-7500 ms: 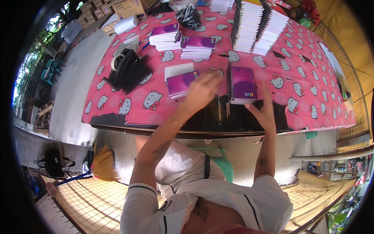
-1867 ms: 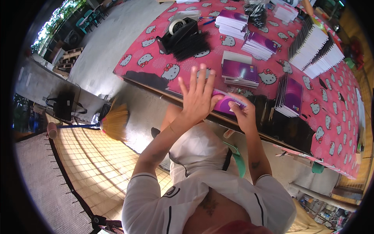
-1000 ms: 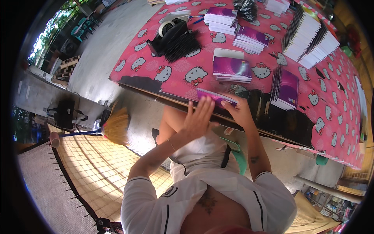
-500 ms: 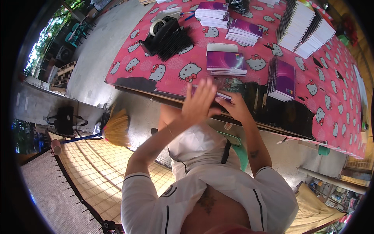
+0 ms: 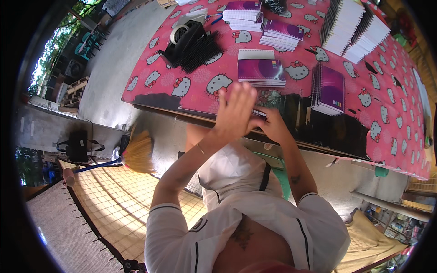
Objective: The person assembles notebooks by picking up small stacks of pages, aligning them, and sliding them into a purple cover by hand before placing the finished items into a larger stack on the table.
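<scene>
At the table's near edge my left hand (image 5: 234, 108) lies over a small notebook (image 5: 260, 113), its fingers stretched out straight and close together. My right hand (image 5: 272, 123) grips that notebook by its right end, thumb on top. Only a narrow light edge of it shows; the left hand hides most of the rest. Just beyond my hands is a short stack of purple-covered notebooks (image 5: 259, 70), the top cover glossy. To the right sits another pile of purple spiral notebooks (image 5: 331, 88).
The table (image 5: 150, 93) has a pink cartoon-cat cover, torn to black along the near edge. A black tape dispenser (image 5: 184, 43) stands at left beside black spiral coils (image 5: 200, 54). Farther back are more purple notebook stacks (image 5: 243, 18) and tall white spiral-bound piles (image 5: 341, 27). A broom (image 5: 138, 152) lies left.
My left hand has shifted slightly right and up over the notebook, covering more of it. My right hand keeps its grip. The whole view has shifted a little.
</scene>
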Action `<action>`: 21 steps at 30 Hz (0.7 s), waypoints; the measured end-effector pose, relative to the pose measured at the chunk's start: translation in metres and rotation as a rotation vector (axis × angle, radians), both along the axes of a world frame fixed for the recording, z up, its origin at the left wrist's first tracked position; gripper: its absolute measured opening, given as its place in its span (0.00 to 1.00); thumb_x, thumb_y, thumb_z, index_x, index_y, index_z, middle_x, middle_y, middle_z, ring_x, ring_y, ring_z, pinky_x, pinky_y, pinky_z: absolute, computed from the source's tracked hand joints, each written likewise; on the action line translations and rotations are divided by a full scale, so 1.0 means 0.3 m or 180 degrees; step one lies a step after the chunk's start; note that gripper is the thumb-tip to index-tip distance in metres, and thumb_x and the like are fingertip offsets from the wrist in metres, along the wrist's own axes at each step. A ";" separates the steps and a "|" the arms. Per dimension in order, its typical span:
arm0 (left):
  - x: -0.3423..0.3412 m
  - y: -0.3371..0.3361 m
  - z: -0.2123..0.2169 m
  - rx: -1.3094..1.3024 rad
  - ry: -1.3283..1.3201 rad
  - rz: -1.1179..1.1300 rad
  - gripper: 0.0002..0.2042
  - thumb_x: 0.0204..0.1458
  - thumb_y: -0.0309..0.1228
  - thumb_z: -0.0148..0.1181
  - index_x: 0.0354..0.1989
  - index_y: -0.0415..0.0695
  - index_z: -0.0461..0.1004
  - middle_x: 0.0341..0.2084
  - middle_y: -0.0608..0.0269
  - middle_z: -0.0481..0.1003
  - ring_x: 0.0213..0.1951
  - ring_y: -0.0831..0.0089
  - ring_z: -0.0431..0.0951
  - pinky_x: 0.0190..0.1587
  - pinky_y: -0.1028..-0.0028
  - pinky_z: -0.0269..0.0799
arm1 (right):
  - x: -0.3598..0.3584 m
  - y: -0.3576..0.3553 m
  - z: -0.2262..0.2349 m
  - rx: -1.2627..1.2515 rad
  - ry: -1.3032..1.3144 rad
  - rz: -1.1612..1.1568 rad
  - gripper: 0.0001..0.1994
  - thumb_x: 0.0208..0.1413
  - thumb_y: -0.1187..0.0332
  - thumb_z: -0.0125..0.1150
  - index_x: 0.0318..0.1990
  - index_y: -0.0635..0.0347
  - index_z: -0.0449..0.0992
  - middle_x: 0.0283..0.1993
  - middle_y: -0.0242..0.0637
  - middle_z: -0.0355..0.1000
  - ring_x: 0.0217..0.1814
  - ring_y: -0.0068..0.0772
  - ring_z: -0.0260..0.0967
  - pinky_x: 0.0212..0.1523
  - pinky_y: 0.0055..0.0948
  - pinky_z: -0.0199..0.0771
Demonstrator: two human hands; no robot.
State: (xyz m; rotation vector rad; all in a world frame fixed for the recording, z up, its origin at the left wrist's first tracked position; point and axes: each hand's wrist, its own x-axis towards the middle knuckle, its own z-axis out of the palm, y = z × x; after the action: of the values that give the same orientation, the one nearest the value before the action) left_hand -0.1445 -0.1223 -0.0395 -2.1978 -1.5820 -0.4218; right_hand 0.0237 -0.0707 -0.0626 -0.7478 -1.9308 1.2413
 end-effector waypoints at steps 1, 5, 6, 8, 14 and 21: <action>0.010 -0.049 -0.053 0.0054 -0.0186 -0.0212 0.45 0.53 0.63 0.48 0.68 0.36 0.56 0.68 0.43 0.57 0.70 0.48 0.55 0.68 0.38 0.38 | 0.005 0.003 -0.010 -0.0014 0.0027 -0.0016 0.19 0.54 0.77 0.61 0.54 0.60 0.77 0.35 0.53 0.77 0.29 0.20 0.63 0.33 0.28 0.71; 0.038 -0.131 -0.078 0.0256 -0.0917 -0.0544 0.32 0.55 0.50 0.57 0.62 0.39 0.65 0.61 0.50 0.67 0.64 0.54 0.64 0.66 0.38 0.42 | 0.002 0.000 0.016 0.0008 -0.0014 0.0030 0.18 0.54 0.76 0.62 0.54 0.61 0.76 0.33 0.53 0.76 0.27 0.24 0.64 0.33 0.30 0.72; 0.034 -0.065 0.023 0.0205 -0.0892 -0.0461 0.28 0.56 0.48 0.58 0.59 0.40 0.68 0.58 0.53 0.70 0.62 0.56 0.67 0.67 0.39 0.42 | 0.004 0.013 0.001 0.0115 0.0212 0.0006 0.17 0.54 0.74 0.64 0.53 0.63 0.76 0.34 0.52 0.77 0.27 0.28 0.67 0.35 0.29 0.72; -0.001 -0.014 0.092 0.0151 -0.1098 -0.0556 0.14 0.57 0.36 0.58 0.50 0.45 0.76 0.45 0.63 0.78 0.52 0.66 0.76 0.69 0.42 0.37 | 0.008 0.005 0.031 -0.0215 -0.0116 0.0013 0.17 0.54 0.73 0.64 0.52 0.65 0.76 0.37 0.50 0.77 0.32 0.29 0.71 0.38 0.29 0.74; -0.004 -0.025 0.091 0.0002 -0.1596 -0.0835 0.13 0.52 0.33 0.65 0.45 0.46 0.77 0.38 0.65 0.79 0.44 0.66 0.78 0.67 0.47 0.50 | 0.118 0.010 0.146 0.0223 0.0106 0.0086 0.16 0.55 0.72 0.66 0.51 0.65 0.77 0.46 0.44 0.77 0.45 0.28 0.76 0.46 0.29 0.76; 0.004 -0.029 0.108 -0.0025 -0.1470 -0.0775 0.11 0.51 0.34 0.65 0.40 0.44 0.78 0.36 0.64 0.79 0.41 0.65 0.78 0.65 0.48 0.55 | 0.151 0.056 0.180 0.0008 -0.0163 0.0311 0.08 0.57 0.75 0.64 0.43 0.67 0.80 0.34 0.35 0.78 0.36 0.17 0.73 0.37 0.20 0.74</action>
State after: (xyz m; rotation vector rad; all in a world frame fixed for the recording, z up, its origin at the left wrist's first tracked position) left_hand -0.1433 -0.1310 -0.0069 -2.4289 -1.5238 -1.0614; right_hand 0.0690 -0.0538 -0.0088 -0.6973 -2.0314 1.2893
